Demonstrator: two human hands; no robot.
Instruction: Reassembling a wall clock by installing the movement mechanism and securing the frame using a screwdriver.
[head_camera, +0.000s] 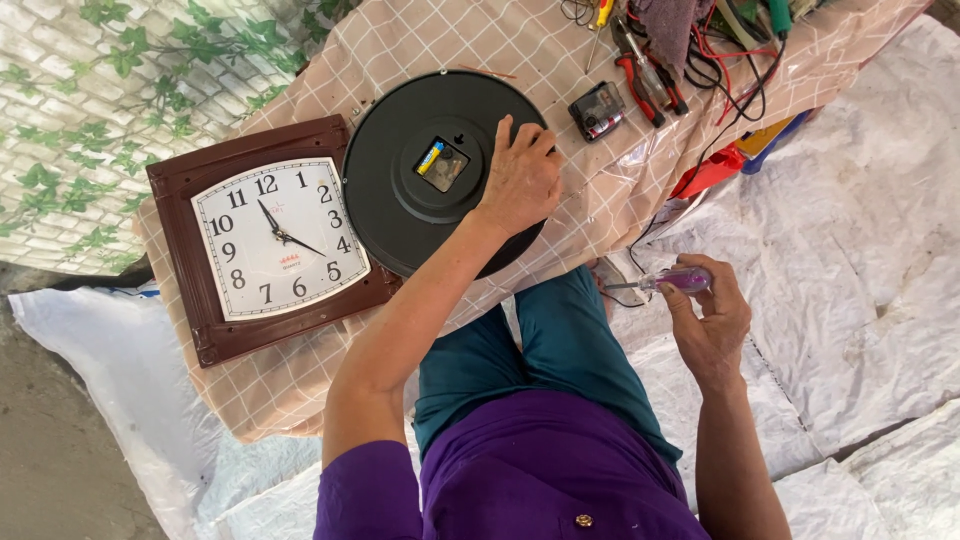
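A round black clock (400, 190) lies face down on the low table, its square movement with a battery (438, 160) showing in the middle. My left hand (520, 180) rests flat on the clock's right side, fingers spread over the rim. My right hand (712, 320) is off the table's near edge, above the white sheeting, gripping a screwdriver with a clear purple handle (675, 280) whose shaft points left. A square brown-framed clock (270, 240) lies face up to the left of the round one.
The table wears a beige checked cloth (420, 40). A loose black clock movement (597, 110), red-handled pliers (645, 80), wires and other tools crowd its far right end. White sheeting (860, 240) covers the ground at right. A leaf-patterned brick surface (110, 90) lies beyond the table.
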